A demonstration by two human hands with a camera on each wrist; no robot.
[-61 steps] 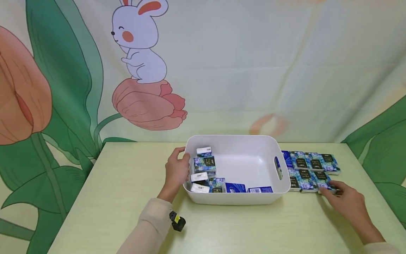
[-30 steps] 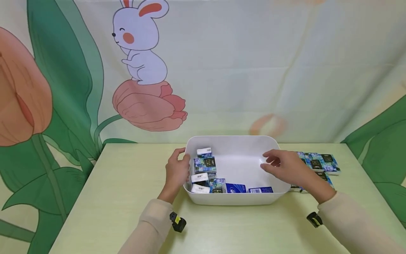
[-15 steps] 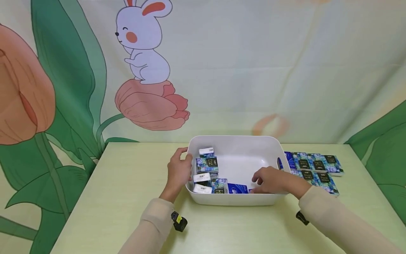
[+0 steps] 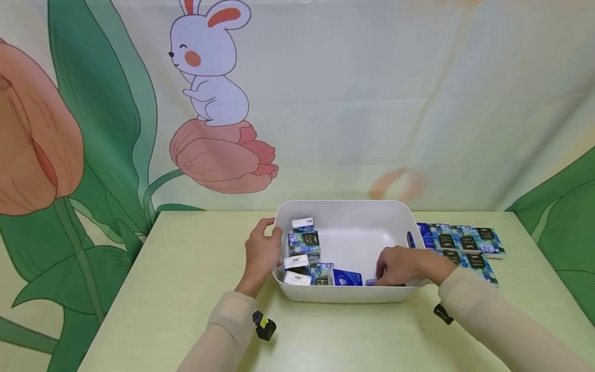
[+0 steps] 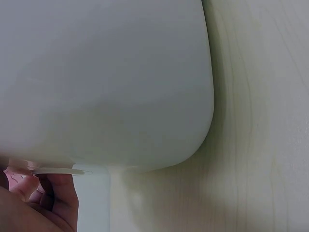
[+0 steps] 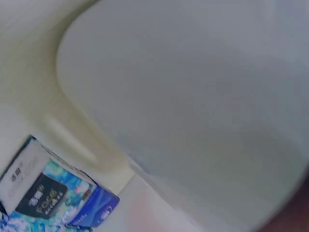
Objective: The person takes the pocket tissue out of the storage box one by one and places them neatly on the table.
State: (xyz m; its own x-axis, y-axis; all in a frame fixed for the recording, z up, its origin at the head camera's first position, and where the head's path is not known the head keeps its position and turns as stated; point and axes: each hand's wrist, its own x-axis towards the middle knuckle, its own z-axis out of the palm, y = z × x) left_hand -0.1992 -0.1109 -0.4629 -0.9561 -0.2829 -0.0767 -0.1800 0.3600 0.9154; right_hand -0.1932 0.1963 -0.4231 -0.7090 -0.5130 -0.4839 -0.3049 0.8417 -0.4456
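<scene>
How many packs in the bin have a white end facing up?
3, all on the left side of the bin: a rear pack, a middle pack and a front pack. Its front wall or the right hand may hide more.

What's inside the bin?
In the bin: small packs along the left and near sides, plus the right hand. Under that hand and low behind the near wall: covered.

Pale bin (image 6: 183, 96) across the centre, flower-printed packets (image 6: 72, 187) at lower left.
</scene>
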